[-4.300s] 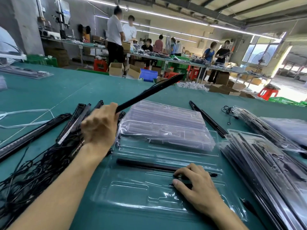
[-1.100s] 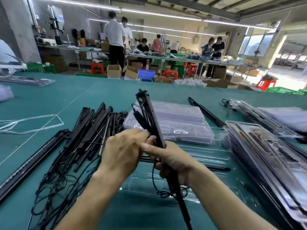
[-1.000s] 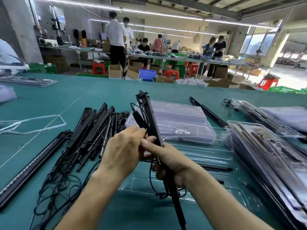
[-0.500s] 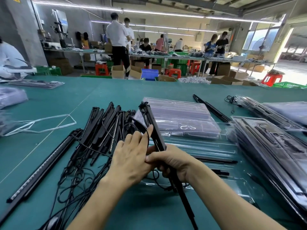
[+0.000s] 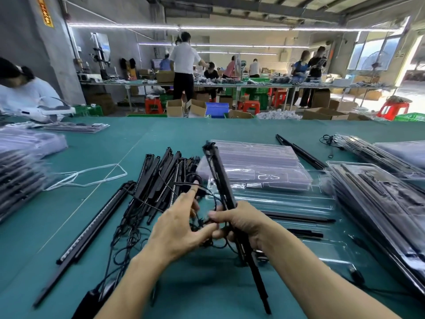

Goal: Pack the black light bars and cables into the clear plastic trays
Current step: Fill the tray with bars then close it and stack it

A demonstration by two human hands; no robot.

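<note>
Your light bar and its cable are black, your table teal, the trays clear, the far stools red.

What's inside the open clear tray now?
One long black light bar and a shorter black piece lie in the clear plastic tray; its near corner is hidden behind the right hand gripping another black bar.

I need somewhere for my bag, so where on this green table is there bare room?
The table is bare along its far edge beyond the loose light bars, and at the near left before the long bar. The middle and right are crowded with trays.
</note>
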